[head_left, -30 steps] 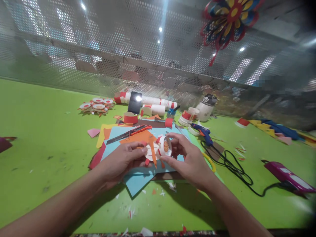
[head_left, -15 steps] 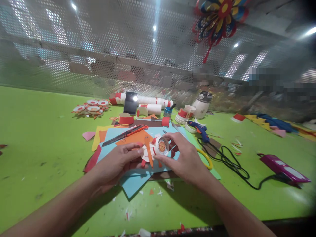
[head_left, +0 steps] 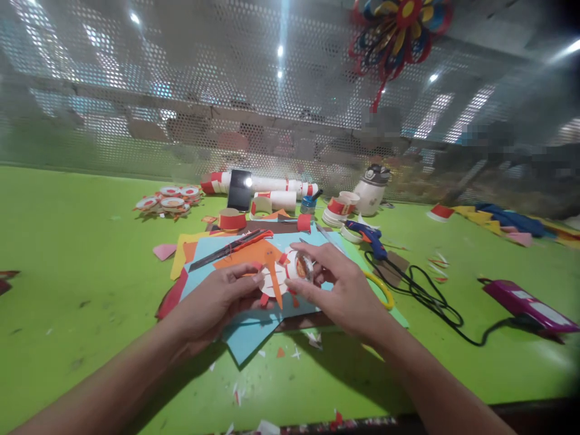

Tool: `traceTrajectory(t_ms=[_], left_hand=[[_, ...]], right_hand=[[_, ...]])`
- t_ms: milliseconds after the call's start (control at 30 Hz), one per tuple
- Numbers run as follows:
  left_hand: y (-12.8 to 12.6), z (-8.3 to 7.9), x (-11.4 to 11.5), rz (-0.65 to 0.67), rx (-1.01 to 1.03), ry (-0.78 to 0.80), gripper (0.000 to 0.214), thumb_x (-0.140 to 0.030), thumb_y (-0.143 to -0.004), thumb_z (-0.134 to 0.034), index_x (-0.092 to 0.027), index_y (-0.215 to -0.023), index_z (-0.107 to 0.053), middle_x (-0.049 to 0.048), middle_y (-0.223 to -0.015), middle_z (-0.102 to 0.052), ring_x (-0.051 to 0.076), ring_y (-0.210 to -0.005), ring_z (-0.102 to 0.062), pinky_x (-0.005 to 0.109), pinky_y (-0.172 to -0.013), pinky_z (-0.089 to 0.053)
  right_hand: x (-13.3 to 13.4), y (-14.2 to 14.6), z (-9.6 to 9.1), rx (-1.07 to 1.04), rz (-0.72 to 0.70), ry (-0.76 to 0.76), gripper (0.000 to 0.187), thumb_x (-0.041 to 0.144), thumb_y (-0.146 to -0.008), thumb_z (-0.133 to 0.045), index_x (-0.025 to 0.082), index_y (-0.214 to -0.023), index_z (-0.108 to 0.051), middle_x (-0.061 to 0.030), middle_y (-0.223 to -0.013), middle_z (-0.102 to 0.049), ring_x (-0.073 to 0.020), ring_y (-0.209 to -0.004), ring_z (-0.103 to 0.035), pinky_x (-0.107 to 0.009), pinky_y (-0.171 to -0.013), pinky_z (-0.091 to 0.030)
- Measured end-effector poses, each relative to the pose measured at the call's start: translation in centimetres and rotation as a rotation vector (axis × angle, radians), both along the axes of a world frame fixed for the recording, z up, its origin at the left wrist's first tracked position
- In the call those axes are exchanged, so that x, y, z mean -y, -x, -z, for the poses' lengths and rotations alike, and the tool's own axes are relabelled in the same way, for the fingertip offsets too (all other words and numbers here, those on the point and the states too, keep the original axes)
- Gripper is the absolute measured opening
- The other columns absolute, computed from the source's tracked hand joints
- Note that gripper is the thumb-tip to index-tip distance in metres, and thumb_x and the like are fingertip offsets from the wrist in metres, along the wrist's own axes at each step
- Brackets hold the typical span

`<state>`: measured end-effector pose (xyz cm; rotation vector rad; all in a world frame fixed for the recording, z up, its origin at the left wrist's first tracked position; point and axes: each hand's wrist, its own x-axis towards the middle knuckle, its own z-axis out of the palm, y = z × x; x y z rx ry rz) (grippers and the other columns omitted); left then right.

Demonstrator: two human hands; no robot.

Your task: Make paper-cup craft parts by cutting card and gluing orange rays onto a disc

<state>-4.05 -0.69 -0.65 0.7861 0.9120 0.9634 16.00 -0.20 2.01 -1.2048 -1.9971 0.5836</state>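
Between thumb and fingers of my left hand (head_left: 215,299) is a white paper disc (head_left: 266,285) with red tabs at its edge. A pointed orange paper strip (head_left: 274,281) lies across the disc. My right hand (head_left: 342,281) grips a short cut paper cup (head_left: 293,264), white with a printed round design inside, tilted to the right. The cup touches or overlaps the disc's right side; I cannot tell whether they are joined. Below my hands lie blue paper sheets (head_left: 240,347) and an orange sheet (head_left: 235,258). Scissors or a cutter with orange handle (head_left: 231,246) rests on them.
A blue glue gun (head_left: 369,237) with a black cord and a magenta box (head_left: 525,305) lie right. Yellow scissors handles (head_left: 383,291) sit by my right wrist. Behind are stacked cups (head_left: 338,212), a phone (head_left: 239,190) and a white jug (head_left: 369,192). Finished-looking discs (head_left: 170,199) cluster left.
My right hand has turned the cut cup further to the right, so its printed inside shows less. The left hand still holds the disc, nearly in place.
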Motion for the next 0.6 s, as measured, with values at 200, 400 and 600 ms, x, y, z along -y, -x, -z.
traceTrajectory(t_ms=[200,400,600], left_hand=[[-0.1,0.2,-0.1,0.009,0.028,-0.011,0.012,-0.014,-0.080,-0.066,-0.013,-0.090,-0.062,0.0047,-0.080,-0.067,0.010,-0.062,-0.064,0.021,-0.066,-0.056],[-0.2,0.4,-0.1,0.011,0.060,-0.012,0.009,-0.014,-0.082,-0.062,-0.011,-0.091,-0.061,0.0061,-0.081,-0.066,0.010,-0.061,-0.064,0.022,-0.066,-0.056],[-0.5,0.9,-0.3,-0.033,0.048,-0.006,0.010,-0.013,-0.082,-0.061,-0.012,-0.092,-0.058,0.0054,-0.076,-0.066,0.010,-0.058,-0.063,0.022,-0.062,-0.055]], right_hand=[[-0.8,-1.0,0.3,-0.430,-0.214,0.511,0.047,0.031,-0.075,-0.074,0.031,-0.120,-0.058,-0.0038,-0.113,-0.061,-0.0183,-0.087,-0.065,-0.035,-0.074,-0.057],[-1.0,-1.3,0.4,-0.437,-0.220,0.534,0.054,0.029,-0.075,-0.075,0.028,-0.125,-0.054,-0.0066,-0.121,-0.060,-0.0209,-0.091,-0.066,-0.037,-0.077,-0.057],[-0.2,0.3,0.0,-0.037,-0.019,0.167,0.052,0.033,-0.075,-0.072,0.021,-0.123,-0.056,-0.0072,-0.103,-0.066,-0.0194,-0.078,-0.062,-0.036,-0.070,-0.055]])
